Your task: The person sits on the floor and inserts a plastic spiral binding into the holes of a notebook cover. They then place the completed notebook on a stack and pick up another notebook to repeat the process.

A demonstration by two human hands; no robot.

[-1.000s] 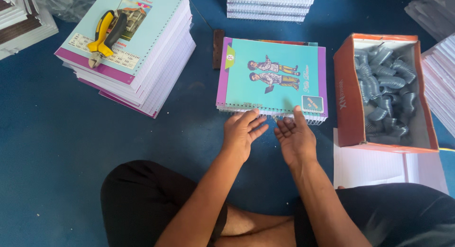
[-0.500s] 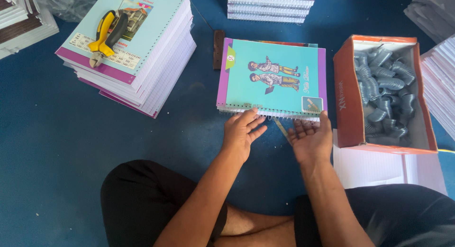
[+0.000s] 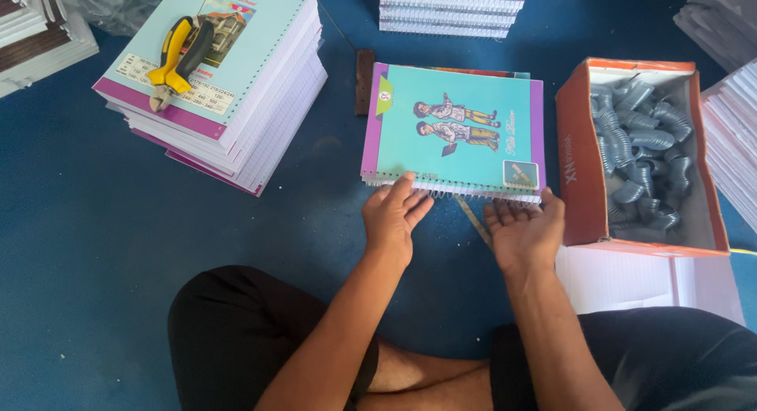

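Teal purple-edged spiral notebook [image 3: 455, 131] is laid on blue floor [image 3: 95, 238], just ahead of both hands; wire-bound edge runs crosswise. Left hand [image 3: 394, 215] open, touching coil; right hand [image 3: 522, 231] open, palm-up, beside it.

Notebook [image 3: 453, 131] lies between the stack [image 3: 229, 88] bearing pliers [image 3: 177, 60] and the box [image 3: 631, 155] of coils [image 3: 639, 151]

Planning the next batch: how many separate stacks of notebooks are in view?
5, some cropped: tall stack with pliers upper left, stack at top centre, small stack by the hands, edge stacks far right and top left corner.
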